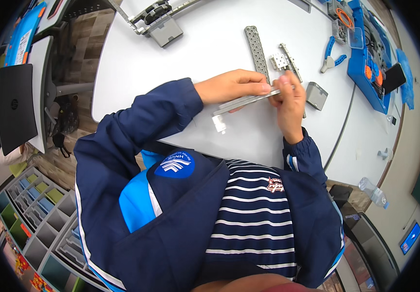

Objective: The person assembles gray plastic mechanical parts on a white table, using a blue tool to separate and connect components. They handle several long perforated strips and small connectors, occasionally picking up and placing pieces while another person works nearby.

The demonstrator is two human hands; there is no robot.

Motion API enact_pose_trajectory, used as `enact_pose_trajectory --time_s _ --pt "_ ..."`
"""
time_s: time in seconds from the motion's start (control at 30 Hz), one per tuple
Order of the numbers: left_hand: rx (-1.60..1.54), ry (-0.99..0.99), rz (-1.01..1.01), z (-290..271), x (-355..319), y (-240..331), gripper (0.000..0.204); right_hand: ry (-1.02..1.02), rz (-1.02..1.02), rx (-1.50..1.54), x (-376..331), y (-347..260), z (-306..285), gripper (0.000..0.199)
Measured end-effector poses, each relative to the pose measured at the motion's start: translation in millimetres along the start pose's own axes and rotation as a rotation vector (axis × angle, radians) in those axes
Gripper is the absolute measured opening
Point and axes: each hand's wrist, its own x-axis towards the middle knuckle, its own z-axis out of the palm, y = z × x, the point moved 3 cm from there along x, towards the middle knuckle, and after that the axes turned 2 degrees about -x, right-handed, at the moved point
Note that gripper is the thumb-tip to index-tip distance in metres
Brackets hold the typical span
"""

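The left hand point(239, 86) pinches a grey bar point(249, 100) between thumb and fingers, and the right hand point(288, 97) has closed its grip on the bar's other end; neither stands open. The bar is tilted above the bench point(137, 73), toward its near edge. A white piece point(219, 124) shows at the bar's lower end, too glared to tell whether it is fastened. The work looks partly done: by the bench's far left edge a wheel frame point(157, 12) is joined up, and a small assembly point(279, 61) lies beyond the right hand, while a perforated beam point(256, 51) and a grey box point(316, 96) seem unattached, left to fit.
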Motion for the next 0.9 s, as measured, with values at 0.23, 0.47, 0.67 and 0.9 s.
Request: enact_pose_trajectory --time_s 0.23,0.47,0.67,0.9 --pt "0.087 0.063 -0.118 -1.9 -2.8 -2.3 0.044 0.062 -0.169 0.066 16.5 1.9 -23.9 0.038" --pt "-0.034 0.291 0.104 -9.9 -2.7 -12.8 0.047 -0.142 -0.421 -0.255 -8.5 10.4 15.0 0.063" --pt "0.205 0.411 0.132 -4.4 2.7 -7.9 0.040 -0.196 -0.586 -0.743 -13.9 7.6 30.6 0.025" --pt "0.506 0.395 0.098 -3.8 0.9 -1.2 0.038 -0.267 -0.668 -0.853 -23.0 8.4 27.8 0.025"
